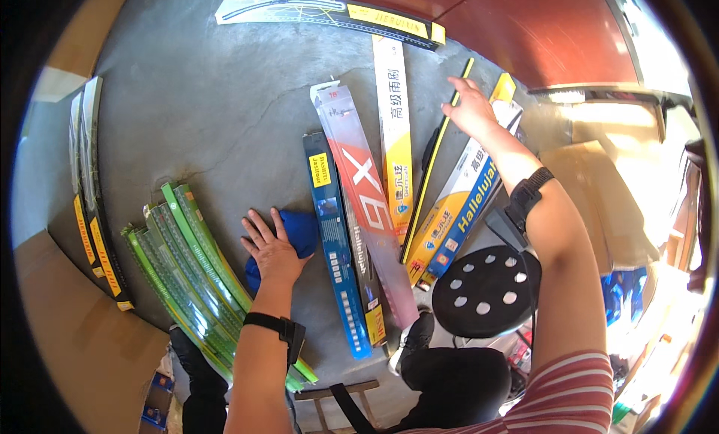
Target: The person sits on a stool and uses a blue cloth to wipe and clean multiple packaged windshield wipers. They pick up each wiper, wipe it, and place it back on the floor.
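Yellow-edged strip (pixel 425 187) beside lettered boxes (pixel 458 209)

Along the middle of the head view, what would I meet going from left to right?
Narrow black-and-yellow packages, long green plastic-wrapped packages, the left hand spread on crumpled blue fabric, a long dark-blue box, a long silver-and-red box, a round black stool seat with pale dots, brown cardboard.

Blue cloth (pixel 302 233): matt. Green packs (pixel 178 258): plastic, glossy. Grey floor (pixel 187 97): like concrete, rather smooth. Red panel (pixel 543 41): glossy.
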`<state>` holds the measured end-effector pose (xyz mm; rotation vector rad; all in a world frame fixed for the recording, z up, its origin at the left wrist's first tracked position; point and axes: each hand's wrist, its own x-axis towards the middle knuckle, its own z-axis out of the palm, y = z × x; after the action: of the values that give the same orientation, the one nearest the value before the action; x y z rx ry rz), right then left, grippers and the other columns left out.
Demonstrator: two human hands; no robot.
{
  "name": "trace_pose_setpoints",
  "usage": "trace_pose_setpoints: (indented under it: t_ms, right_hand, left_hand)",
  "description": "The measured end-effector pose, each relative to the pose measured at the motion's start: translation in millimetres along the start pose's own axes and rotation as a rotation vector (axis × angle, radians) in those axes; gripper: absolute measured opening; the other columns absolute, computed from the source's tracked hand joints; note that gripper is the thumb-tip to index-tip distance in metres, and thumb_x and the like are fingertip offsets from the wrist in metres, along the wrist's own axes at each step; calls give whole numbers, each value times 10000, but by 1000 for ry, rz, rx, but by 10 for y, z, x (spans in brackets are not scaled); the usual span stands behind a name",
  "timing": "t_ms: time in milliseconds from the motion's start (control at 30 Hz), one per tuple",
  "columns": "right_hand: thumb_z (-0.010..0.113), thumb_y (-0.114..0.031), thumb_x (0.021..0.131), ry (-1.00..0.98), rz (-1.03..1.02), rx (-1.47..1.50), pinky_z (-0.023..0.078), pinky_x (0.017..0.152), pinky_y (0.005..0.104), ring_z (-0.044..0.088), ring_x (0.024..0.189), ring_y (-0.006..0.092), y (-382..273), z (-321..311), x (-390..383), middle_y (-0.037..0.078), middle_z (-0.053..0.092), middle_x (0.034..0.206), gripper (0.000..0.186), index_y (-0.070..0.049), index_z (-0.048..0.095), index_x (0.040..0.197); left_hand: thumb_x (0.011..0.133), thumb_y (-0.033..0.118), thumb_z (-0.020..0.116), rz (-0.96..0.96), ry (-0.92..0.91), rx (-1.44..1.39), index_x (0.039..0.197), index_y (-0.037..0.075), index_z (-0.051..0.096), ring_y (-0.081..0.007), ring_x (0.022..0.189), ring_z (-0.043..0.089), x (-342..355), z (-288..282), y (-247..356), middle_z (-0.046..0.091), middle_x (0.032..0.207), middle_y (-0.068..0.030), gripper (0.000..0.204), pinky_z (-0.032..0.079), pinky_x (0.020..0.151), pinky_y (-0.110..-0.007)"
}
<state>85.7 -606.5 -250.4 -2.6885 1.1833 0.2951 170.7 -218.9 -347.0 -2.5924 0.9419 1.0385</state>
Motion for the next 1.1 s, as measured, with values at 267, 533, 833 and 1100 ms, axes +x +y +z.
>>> trace_pose_setpoints:
  t_ms: [267, 533, 833, 1100]
  right_hand:
    - [690, -222, 724, 57, 95, 219, 289, 1069, 339, 355, 1304, 312, 223, 431, 1248, 224, 363, 1398, 766, -19, 342, 1375]
    - [735, -188, 697, 153, 154, 395, 442, 906, 359, 565, 1080, 311, 328, 795, 1588, 215, 575, 1155, 637, -26, 465, 1251]
    - [716, -166, 746, -85, 256, 618, 488, 571, 291, 628, 625, 153, -377, 774, 608, 92, 663, 738, 189, -5, 649, 818]
    - [577, -197, 883, -738, 472, 1674, 303, 434, 235, 393, 433, 87, -1357, -721, -1432, -23, 443, 543, 177, -53, 545, 786]
  left_hand:
    - [613, 572, 741, -10, -50, 33, 1458, 44, 5, -522, 1343, -60, 76, 55, -71, -98, 1449, -345, 1239, 105, 1041, -644]
    - [661, 461, 749, -15, -124, 13, 1469, 105, -7, -527, 1341, -64, 109, -1, -64, -82, 1463, -324, 1163, 83, 1028, -673]
    - [640, 481, 759, 15, -20, 8, 1470, 102, 22, -517, 1348, -32, 90, 47, -80, -64, 1467, -319, 1173, 114, 1022, -673]
    - [669, 317, 772, 107, 67, -202, 1453, 85, 127, -417, 1349, 180, -142, 48, -189, 146, 1450, -293, 1041, 260, 1048, -514]
